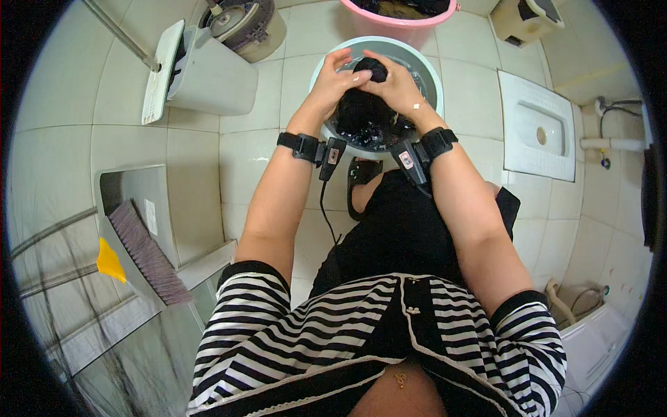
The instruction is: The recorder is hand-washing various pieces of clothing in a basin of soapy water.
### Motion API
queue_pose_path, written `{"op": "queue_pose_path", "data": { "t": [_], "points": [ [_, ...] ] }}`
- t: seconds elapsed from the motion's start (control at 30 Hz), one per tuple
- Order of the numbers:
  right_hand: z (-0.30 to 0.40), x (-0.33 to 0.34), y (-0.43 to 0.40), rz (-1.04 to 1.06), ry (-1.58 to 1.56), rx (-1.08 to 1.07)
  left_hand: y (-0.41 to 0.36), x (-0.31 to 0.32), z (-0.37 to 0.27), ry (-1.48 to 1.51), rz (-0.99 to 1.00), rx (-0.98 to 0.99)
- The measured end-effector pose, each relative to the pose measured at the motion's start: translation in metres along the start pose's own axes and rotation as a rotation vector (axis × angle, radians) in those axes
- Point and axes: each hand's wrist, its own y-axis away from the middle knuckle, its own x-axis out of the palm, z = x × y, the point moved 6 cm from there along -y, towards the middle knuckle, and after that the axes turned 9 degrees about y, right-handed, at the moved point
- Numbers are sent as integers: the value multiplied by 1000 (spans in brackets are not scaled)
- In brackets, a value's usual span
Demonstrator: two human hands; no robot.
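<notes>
Both my hands are over a light blue-green plastic basin (pixel 438 91) that stands on the tiled floor and holds water. My left hand (pixel 338 78) and my right hand (pixel 391 83) meet around a bunched wet black cloth (pixel 371 69), which pokes up between the fingers and thumbs. More black fabric (pixel 362 117) lies below the hands in the water; whether it is one piece with the bunched part I cannot tell. Each wrist wears a black strap with a small device.
Behind the basin stands a pink bucket (pixel 398 28) with dark fabric inside. To the left are a grey mop bucket (pixel 224 78), a flat mop (pixel 164 73), a round spin-mop bucket (pixel 260 31), a dustpan (pixel 133 255) and a broom (pixel 148 253). A squat toilet (pixel 542 133) is set in the floor at right.
</notes>
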Motion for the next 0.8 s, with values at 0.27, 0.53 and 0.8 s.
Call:
{"op": "queue_pose_path", "data": {
  "t": [0.27, 0.53, 0.8],
  "points": [
    [25, -18, 2, -69, -1039, 252, 7, -37, 74, -269, 34, -127],
    [-82, -24, 7, -404, -511, 665, 0, -51, 74, 316, -347, 3],
    [-85, 19, 16, -182, -874, 915, 9, 55, 11, -587, -66, 527]
  ]
}}
